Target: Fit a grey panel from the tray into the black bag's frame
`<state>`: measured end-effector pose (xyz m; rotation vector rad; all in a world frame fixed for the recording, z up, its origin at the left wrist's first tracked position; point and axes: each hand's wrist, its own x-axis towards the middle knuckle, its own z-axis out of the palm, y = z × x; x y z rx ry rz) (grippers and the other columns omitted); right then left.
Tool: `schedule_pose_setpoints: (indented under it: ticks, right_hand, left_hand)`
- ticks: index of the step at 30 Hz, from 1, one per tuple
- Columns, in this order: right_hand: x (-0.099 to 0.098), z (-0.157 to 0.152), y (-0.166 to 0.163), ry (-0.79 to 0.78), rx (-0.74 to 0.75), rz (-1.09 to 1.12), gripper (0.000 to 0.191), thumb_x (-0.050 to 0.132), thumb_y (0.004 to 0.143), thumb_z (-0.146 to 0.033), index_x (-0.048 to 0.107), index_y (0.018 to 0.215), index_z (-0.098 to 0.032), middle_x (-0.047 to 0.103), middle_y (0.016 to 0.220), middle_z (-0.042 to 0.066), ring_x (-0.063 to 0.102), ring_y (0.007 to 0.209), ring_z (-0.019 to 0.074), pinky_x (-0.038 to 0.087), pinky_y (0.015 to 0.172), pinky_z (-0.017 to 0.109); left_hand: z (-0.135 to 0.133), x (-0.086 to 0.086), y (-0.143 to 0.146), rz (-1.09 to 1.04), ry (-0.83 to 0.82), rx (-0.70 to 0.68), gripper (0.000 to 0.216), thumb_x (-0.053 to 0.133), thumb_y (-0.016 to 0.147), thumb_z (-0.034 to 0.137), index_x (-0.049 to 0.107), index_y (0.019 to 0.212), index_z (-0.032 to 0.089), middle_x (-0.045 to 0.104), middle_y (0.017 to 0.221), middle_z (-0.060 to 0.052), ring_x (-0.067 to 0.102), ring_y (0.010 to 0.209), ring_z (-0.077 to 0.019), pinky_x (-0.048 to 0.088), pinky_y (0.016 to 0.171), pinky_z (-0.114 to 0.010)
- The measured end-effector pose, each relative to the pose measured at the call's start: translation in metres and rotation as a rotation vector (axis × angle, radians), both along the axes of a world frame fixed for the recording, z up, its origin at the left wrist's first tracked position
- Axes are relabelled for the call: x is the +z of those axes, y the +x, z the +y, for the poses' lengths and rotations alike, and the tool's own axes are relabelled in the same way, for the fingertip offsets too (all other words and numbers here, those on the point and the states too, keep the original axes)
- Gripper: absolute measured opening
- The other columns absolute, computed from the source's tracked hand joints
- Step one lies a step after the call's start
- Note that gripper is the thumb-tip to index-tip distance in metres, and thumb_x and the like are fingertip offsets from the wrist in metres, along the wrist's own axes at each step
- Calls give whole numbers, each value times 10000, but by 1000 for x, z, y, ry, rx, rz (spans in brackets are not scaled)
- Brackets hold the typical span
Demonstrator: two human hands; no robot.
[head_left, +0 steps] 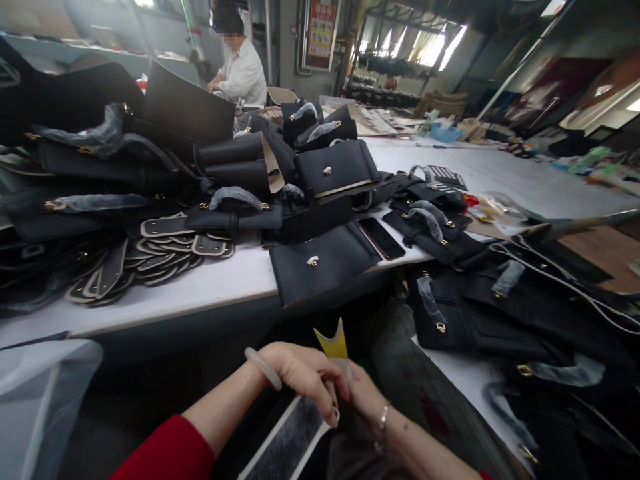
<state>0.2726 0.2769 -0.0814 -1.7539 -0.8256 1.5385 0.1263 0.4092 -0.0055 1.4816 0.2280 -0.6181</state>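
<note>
My left hand [303, 377] is bent at the wrist, its fingers closed around the upper end of a black strap piece [287, 443] with pale edges, which slants down toward my lap. Right beside it is my right hand [364, 393], its fingers closed and partly hidden behind the left. A yellow strip [334, 341] with a V-notched end sticks up from between the hands, against the right hand's fingers. Just beyond them, a black leather bag panel [325, 263] with a small metal clasp overhangs the table edge.
Black handbags [235, 213] with plastic-wrapped handles crowd the white table [200, 287]. Strap pieces [165, 250] are piled at left, and a phone [381, 239] lies mid-table. More bags [480, 307] sit at right. A person in white [245, 73] works at the back.
</note>
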Motion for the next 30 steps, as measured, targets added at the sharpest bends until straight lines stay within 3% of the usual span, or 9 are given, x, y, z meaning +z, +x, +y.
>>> schedule_pose_setpoints:
  ticks: [2,4,7,10,12,15,20,25,30]
  right_hand:
    - [17,-6,34,-28,44,-20,209,758,767,-238,604,861,-131,583,676,-48,580,581,112,512,585,248]
    - [45,-17,65,-50,92,-8,358,800,657,-265,576,907,-140,586,663,-55,573,526,104,478,498,205]
    - [88,-33,90,-184,255,135,479,700,742,-426,513,1091,-157,647,714,-3,603,457,131,455,397,194]
    - [110,-35,85,-318,547,280,408,676,711,-341,572,1057,-151,641,724,13,602,494,108,479,444,165]
    - [112,-30,72,-326,667,216,281,666,669,-242,627,929,-142,603,681,-5,551,501,70,463,465,126]
    - [105,-18,52,-367,679,116,200,611,717,-247,600,891,-150,568,605,-23,470,399,54,417,377,118]
    - [107,-7,33,-416,693,-4,235,454,893,-355,573,837,-161,519,507,-29,368,276,49,334,283,123]
    - [115,-3,27,-466,700,-25,244,445,905,-346,565,793,-166,484,502,-39,352,273,49,303,266,121]
    - [113,-5,30,-465,653,5,307,458,911,-447,576,869,-167,460,483,-58,311,263,43,263,260,119]
  left_hand:
    - [0,-2,0,19,-9,-11,787,832,508,418,598,1214,161,721,1022,-70,669,1015,-286,536,865,-391]
    - [1,-2,1,39,-7,-22,834,830,509,379,566,1262,139,716,1091,-106,667,1029,-301,541,854,-402]
    - [2,0,4,62,1,-42,883,816,540,320,503,1337,101,696,1177,-154,658,1068,-315,523,903,-427]
    - [2,4,5,80,-3,-58,927,785,588,281,414,1411,75,668,1236,-173,652,1096,-315,515,932,-425]
    - [3,8,5,85,9,-59,952,775,599,274,379,1438,63,651,1263,-182,646,1106,-328,520,928,-427]
    - [6,13,2,77,78,-42,970,791,577,259,397,1443,68,626,1298,-193,612,1149,-364,485,976,-464]
    - [9,12,1,70,100,-28,1017,783,598,264,328,1487,72,639,1272,-199,628,1122,-363,514,933,-438]
    - [5,8,2,82,78,-32,1085,769,600,240,220,1518,56,643,1273,-190,651,1093,-337,528,904,-391]
    - [7,13,1,71,151,-16,1039,769,598,242,288,1505,81,649,1261,-187,642,1091,-346,510,921,-424]
